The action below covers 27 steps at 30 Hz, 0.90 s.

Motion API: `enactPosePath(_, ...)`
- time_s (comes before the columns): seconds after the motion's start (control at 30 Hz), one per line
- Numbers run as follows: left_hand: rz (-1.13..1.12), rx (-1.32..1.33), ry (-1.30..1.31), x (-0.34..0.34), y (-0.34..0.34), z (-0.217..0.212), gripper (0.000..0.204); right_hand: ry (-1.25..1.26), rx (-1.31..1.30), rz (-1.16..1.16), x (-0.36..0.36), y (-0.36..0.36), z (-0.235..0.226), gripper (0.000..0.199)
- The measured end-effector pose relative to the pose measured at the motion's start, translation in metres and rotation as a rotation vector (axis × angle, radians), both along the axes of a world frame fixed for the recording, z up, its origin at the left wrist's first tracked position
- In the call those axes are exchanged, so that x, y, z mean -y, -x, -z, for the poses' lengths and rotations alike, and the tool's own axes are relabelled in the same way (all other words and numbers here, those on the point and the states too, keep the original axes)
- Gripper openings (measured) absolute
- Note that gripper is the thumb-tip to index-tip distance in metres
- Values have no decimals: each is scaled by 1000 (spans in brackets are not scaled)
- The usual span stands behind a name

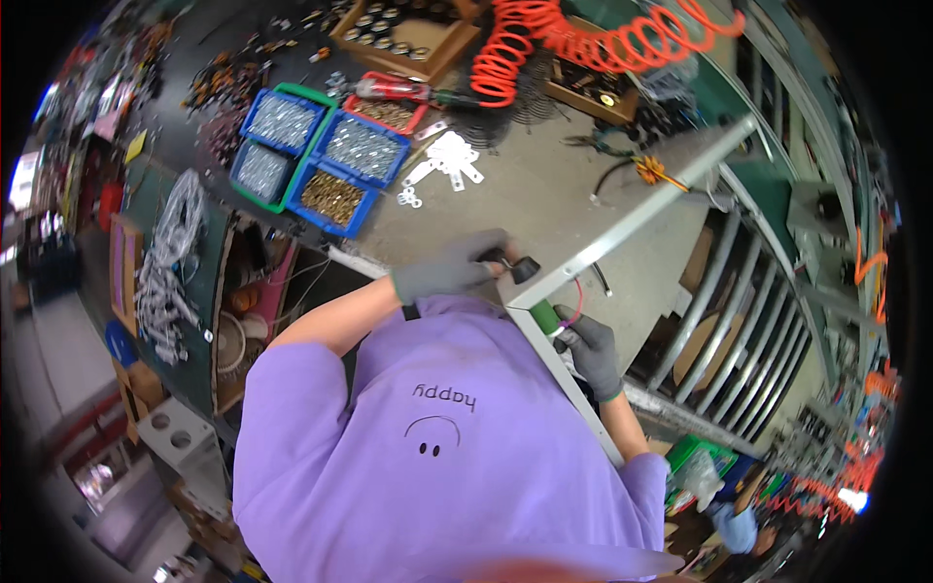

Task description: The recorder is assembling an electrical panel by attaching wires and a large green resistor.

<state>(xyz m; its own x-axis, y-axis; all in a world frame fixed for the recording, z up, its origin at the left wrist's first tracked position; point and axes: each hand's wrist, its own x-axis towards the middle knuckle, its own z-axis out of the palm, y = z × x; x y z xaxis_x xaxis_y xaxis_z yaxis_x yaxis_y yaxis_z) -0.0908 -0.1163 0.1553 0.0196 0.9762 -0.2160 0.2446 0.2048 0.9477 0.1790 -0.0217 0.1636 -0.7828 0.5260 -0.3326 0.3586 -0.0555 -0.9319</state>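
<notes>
Gloved left hand (pixel 452 270) grips a black tool (pixel 520 266) at the metal frame's (pixel 632 219) corner; right hand (pixel 590 352), just below, closes its fingers around a green-handled tool (pixel 545 317) angled up toward it.

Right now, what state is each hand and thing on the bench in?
Left hand: gloved, closed on a black tool at the frame corner.
Right hand: gloved, gripping a green-handled tool.
Metal frame: lying flat on the bench.
Blue trays: open, full of screws.
Orange hose: coiled.
White brackets: loose, piled.
</notes>
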Motion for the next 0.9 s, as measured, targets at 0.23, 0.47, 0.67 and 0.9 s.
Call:
enactPosePath(0.23,117,-125,205,-7,-2,-10,39,-92,13,-64,-2,-1,0,32)
enactPosePath(0.47,-31,79,103,-3,-9,-19,29,-276,-131,-41,-3,-3,14,34)
enactPosePath(0.67,-40,116,71,5,-9,-8,43,-277,-140,-67,-2,-3,16,35)
enactPosePath(0.9,-146,229,403,-1,-3,-16,40,-95,-136,-41,-2,-2,14,34)
